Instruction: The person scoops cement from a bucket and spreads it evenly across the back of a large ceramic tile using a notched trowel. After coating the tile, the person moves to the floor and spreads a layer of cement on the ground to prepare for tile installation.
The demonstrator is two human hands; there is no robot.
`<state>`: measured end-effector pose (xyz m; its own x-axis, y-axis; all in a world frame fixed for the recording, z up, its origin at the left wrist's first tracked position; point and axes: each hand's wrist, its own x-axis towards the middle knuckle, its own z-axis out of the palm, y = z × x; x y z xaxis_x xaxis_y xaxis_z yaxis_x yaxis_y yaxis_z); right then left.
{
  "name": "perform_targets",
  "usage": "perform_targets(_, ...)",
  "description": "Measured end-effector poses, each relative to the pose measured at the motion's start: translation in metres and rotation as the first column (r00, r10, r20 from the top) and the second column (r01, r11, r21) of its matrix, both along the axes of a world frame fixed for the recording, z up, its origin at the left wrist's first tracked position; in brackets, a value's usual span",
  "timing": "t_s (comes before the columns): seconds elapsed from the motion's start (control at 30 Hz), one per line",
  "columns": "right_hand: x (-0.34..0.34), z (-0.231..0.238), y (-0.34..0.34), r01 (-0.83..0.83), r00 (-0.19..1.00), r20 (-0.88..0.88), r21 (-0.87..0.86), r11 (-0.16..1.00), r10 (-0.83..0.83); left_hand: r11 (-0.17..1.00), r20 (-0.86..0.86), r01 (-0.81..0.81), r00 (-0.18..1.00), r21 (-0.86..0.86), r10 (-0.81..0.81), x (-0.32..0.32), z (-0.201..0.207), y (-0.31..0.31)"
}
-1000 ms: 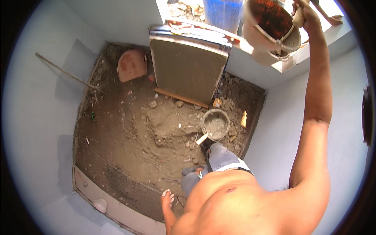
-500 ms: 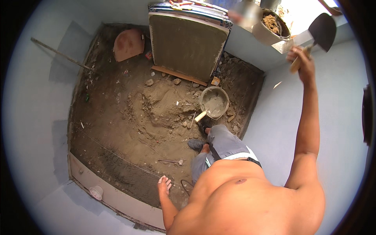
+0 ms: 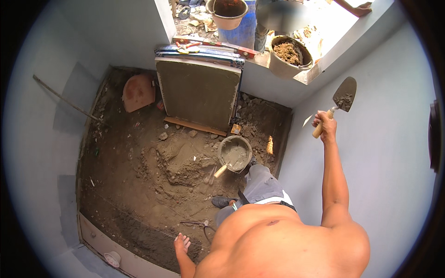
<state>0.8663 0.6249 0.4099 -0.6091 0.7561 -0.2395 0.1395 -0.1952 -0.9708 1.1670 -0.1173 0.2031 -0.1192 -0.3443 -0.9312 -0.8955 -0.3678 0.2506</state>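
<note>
My right hand [image 3: 326, 126] is raised beside the right wall, fingers wrapped round the wooden handle of a trowel [image 3: 346, 89]. Its blade points up and carries a smear of grey mortar. Low at my left side, my left hand [image 3: 182, 242] holds nothing, its fingers loosely bent and apart. By my feet on the floor stands a bucket [image 3: 243, 142] of wet mortar, with a wooden-handled tool [image 3: 220, 171] resting on its rim. Up on the window sill, a second bucket [image 3: 280, 69] holds a brown, crumbly heap.
Stacked boards [image 3: 197, 92] lean under the opening, a red level [image 3: 238, 47] along their top. A hammer [image 3: 198, 223] lies on the dirt floor near a loose sand heap [image 3: 178, 162]. Outside are a blue drum [image 3: 238, 32], another bucket [image 3: 227, 22] and another person's hand [image 3: 362, 9].
The view has tilted up, showing more beyond the opening. My right hand has come down and left in the picture with the trowel, whose mortar-smeared face now shows. My left hand still hangs low.
</note>
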Motion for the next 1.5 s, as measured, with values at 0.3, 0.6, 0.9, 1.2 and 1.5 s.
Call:
perform_targets(0.3,-0.217,-0.048,0.205,-0.210,0.969,0.121,-0.062,0.976,0.216,0.996,-0.011,0.070,0.997,-0.047,-0.071,-0.065,0.010,0.149)
perform_targets(0.6,-0.330,-0.107,0.283,-0.213,0.872,0.479,0.180,0.960,0.103,0.991,0.115,0.110,0.988,-0.082,-0.100,-0.081,0.060,0.251)
perform_targets(0.9,-0.358,-0.107,0.417,-0.288,0.927,0.213,-0.126,0.949,0.309,0.975,0.008,0.009,1.000,-0.222,-0.008,-0.070,0.097,0.277)
perform_targets(1.2,-0.389,-0.031,0.266,-0.810,0.581,0.148,0.010,0.586,0.800,0.974,0.071,-0.133,0.986,-0.186,0.149,-0.001,0.073,0.330)
perform_targets(1.5,-0.305,-0.003,0.130,-0.683,0.715,0.408,0.238,0.690,0.567,0.953,0.055,-0.261,0.961,-0.151,0.272,0.082,0.039,0.341)
